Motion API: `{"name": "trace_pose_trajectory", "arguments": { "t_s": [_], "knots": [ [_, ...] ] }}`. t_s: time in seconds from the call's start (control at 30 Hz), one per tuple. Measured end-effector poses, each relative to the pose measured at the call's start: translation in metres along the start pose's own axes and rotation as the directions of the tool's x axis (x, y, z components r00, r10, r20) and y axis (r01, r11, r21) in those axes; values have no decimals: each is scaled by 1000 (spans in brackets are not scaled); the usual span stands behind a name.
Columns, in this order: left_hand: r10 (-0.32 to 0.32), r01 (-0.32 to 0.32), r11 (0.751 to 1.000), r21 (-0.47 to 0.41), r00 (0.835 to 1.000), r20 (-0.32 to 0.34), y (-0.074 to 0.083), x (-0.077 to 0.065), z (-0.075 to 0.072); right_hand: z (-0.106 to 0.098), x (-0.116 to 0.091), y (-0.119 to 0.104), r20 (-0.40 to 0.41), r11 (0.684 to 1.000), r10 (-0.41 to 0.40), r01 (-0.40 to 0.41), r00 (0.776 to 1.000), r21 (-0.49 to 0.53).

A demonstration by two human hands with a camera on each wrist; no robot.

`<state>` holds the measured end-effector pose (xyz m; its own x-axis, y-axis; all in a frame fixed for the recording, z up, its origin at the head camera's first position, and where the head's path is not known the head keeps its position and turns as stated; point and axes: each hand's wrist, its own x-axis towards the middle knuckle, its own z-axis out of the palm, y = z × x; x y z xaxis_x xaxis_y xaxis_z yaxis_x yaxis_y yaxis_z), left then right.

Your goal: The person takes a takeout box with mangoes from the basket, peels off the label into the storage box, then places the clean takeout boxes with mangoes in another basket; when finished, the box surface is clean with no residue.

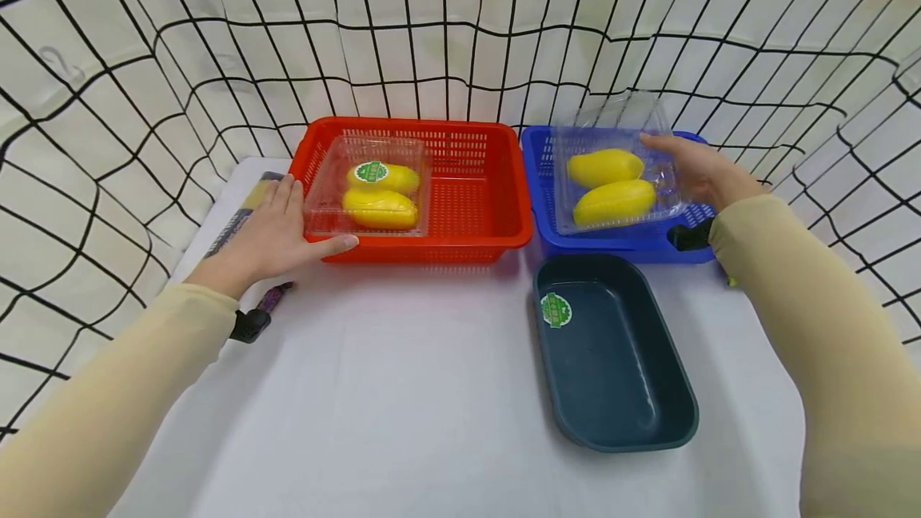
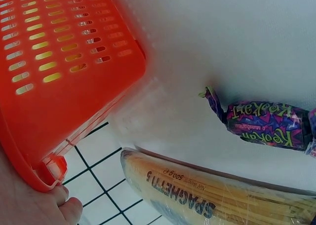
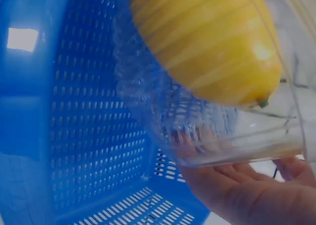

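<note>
1. Sitting nearest: dark tray [image 1: 612, 366], just in front of blue basket [image 1: 597, 246].
2. Left hand [image 1: 273, 237] rests on left rim of red basket [image 1: 468, 245], fingers straight, thumb apart; light steadying looks enough.
3. Right hand [image 1: 698, 170] clamped on right side of clear box [image 1: 564, 198], over blue basket; contact between them unclear.
4. Two yellow fruits [image 1: 608, 168] inside box; best hold it level, grip gently: thin plastic probably flexes, fruits could roll.

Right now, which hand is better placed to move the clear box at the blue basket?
Probably the right hand: it already holds that clear box by its right side, at the blue basket. The left hand is farther off, touching the left end of the red basket.
</note>
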<state>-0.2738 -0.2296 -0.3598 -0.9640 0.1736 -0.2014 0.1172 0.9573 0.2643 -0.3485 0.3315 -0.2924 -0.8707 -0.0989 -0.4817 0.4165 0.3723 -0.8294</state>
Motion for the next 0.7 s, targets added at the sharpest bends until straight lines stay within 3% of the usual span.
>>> {"name": "trace_pose_trajectory", "arguments": {
  "t_s": [0.17,0.5,0.7],
  "knots": [
    [-5,5,1000,2,1000,-11,0,0,1,2,8,7,16,1000,20,-20,1000,21],
    [-14,14,1000,17,1000,0,1,-1,-1,1,16,20,72,998,56,-55,996,-19],
    [-12,12,1000,17,1000,-2,1,-1,-1,1,16,30,64,995,76,-72,995,-62]
  ]
}}
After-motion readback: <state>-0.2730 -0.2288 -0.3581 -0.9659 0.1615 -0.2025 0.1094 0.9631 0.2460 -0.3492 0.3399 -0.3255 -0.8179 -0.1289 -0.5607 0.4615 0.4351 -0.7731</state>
